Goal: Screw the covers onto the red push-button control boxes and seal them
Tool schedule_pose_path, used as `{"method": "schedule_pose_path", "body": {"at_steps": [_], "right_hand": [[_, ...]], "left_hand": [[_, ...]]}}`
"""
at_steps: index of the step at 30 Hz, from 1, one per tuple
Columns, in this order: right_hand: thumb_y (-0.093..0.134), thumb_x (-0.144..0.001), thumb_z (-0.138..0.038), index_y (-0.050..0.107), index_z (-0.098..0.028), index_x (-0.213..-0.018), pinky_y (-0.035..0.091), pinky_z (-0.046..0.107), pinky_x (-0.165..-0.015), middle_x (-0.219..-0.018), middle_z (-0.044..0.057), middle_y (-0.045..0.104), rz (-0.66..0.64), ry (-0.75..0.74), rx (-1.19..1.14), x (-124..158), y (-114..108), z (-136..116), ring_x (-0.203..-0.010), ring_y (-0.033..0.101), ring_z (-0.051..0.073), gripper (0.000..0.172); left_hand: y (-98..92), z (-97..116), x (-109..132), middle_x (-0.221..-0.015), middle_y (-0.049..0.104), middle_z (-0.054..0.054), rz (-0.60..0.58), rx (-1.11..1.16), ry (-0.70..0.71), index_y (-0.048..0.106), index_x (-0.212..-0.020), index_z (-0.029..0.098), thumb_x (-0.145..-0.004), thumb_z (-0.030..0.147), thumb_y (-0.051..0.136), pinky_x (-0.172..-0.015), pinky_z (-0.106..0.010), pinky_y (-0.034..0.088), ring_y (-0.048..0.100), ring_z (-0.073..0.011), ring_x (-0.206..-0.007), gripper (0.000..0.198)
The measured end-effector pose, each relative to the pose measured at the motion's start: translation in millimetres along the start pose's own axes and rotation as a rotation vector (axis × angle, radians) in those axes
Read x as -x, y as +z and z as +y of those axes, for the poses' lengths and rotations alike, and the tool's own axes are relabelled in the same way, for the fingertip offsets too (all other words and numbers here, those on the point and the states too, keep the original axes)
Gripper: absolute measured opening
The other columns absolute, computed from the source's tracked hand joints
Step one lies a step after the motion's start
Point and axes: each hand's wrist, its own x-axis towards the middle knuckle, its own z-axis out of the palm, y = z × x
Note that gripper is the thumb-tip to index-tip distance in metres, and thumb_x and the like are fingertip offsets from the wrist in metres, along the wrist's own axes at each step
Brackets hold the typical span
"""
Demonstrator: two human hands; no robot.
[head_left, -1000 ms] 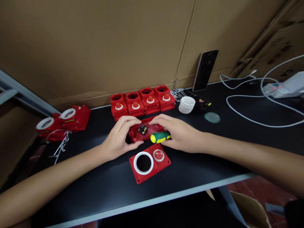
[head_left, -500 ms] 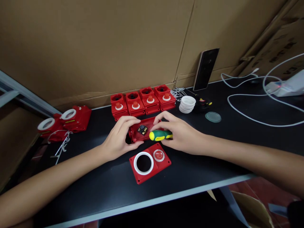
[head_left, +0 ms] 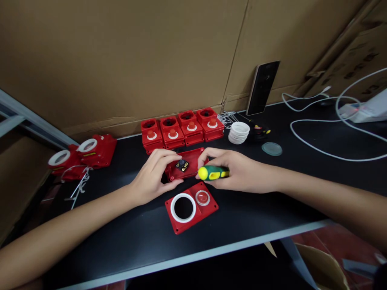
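A red open box (head_left: 193,160) with a small black and gold part (head_left: 182,164) inside lies mid-table. My left hand (head_left: 152,177) grips the box's left end, thumb at the front edge and fingers over the back. My right hand (head_left: 238,171) is closed round a green and yellow screwdriver (head_left: 213,173), with fingertips touching the box's right end. In front of both hands lies a red cover plate (head_left: 193,206) with a white ring round a large hole and a clear dome.
Several red boxes with red buttons (head_left: 182,129) line the cardboard wall. More red housings (head_left: 80,155) and loose wires sit at left. White rings (head_left: 238,133), a round lens (head_left: 271,148), a leaning phone (head_left: 261,87) and white cables (head_left: 326,133) are at right. The table edge (head_left: 211,251) is near.
My right hand has drawn back to the right with the screwdriver, uncovering more of the box. The left hand has stayed on the box's left end.
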Motion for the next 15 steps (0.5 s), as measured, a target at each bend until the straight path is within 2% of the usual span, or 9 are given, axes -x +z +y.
{"method": "schedule_pose_path", "body": {"at_steps": [4,6,7,8,10,12,14,15], "right_hand": [[0.075,-0.094,-0.019,0.086,-0.02,-0.115,0.059,0.036,-0.103,-0.131,0.009,0.072,-0.01,-0.081,0.052,0,-8,-9,-0.117,0.073,0.022,0.023],[0.076,-0.095,-0.022,0.085,-0.021,-0.112,0.059,0.04,-0.104,-0.129,0.009,0.075,0.079,-0.11,0.094,6,-21,-23,-0.117,0.075,0.025,0.02],[0.077,-0.096,-0.029,0.086,-0.022,-0.109,0.06,0.043,-0.105,-0.127,0.01,0.077,0.136,-0.115,0.121,12,-30,-32,-0.117,0.075,0.027,0.017],[0.077,-0.1,-0.041,0.086,-0.026,-0.106,0.06,0.045,-0.104,-0.123,0.009,0.078,0.23,-0.084,0.145,19,-41,-41,-0.115,0.075,0.028,0.018],[0.076,-0.102,-0.05,0.084,-0.034,-0.095,0.06,0.043,-0.094,-0.113,0.005,0.081,0.384,0.027,0.269,35,-66,-55,-0.105,0.076,0.026,0.02],[0.073,-0.099,-0.071,0.081,-0.031,-0.085,0.055,0.045,-0.084,-0.102,0.006,0.082,0.5,0.163,0.509,50,-92,-57,-0.087,0.073,0.024,0.043],[0.067,-0.096,-0.082,0.077,-0.028,-0.081,0.048,0.045,-0.076,-0.084,0.008,0.078,0.516,0.322,0.725,58,-114,-46,-0.078,0.069,0.026,0.058],[0.068,-0.099,-0.074,0.076,-0.026,-0.08,0.047,0.044,-0.078,-0.08,0.008,0.076,0.475,0.429,0.764,59,-123,-36,-0.078,0.068,0.025,0.053]], "left_hand": [[-0.7,0,0,-0.137,0.071,-0.017,-0.006,0.002,-0.015,0.054,-0.154,0.021,-0.104,0.033,0.086,-0.106,-0.05,0.067,0.073,-0.0325,-0.125,0.061],[-0.5,0,0,-0.137,0.071,-0.017,-0.004,-0.004,-0.019,0.055,-0.153,0.02,-0.104,0.032,0.086,-0.106,-0.05,0.067,0.073,-0.0323,-0.125,0.059],[-0.1,0,0,-0.137,0.071,-0.017,0.0,-0.007,-0.016,0.055,-0.152,0.02,-0.104,0.031,0.086,-0.105,-0.05,0.067,0.073,-0.0322,-0.124,0.058],[0.4,0,0,-0.136,0.071,-0.017,0.002,-0.009,-0.012,0.056,-0.15,0.019,-0.104,0.031,0.085,-0.105,-0.05,0.067,0.073,-0.032,-0.123,0.056],[1.6,-1,0,-0.134,0.072,-0.017,0.006,-0.006,0.001,0.057,-0.147,0.019,-0.104,0.03,0.085,-0.104,-0.051,0.067,0.073,-0.0321,-0.123,0.052],[2.8,-1,0,-0.132,0.073,-0.016,0.005,0.005,0.004,0.057,-0.146,0.021,-0.104,0.031,0.085,-0.104,-0.052,0.067,0.073,-0.0325,-0.123,0.051],[3.4,-2,-1,-0.131,0.074,-0.015,0.001,0.016,-0.015,0.056,-0.146,0.022,-0.104,0.033,0.085,-0.104,-0.053,0.067,0.073,-0.0328,-0.122,0.052],[3.4,-2,-1,-0.131,0.074,-0.015,-0.001,0.019,-0.029,0.056,-0.146,0.022,-0.104,0.034,0.085,-0.103,-0.053,0.067,0.074,-0.0327,-0.121,0.052]]}}
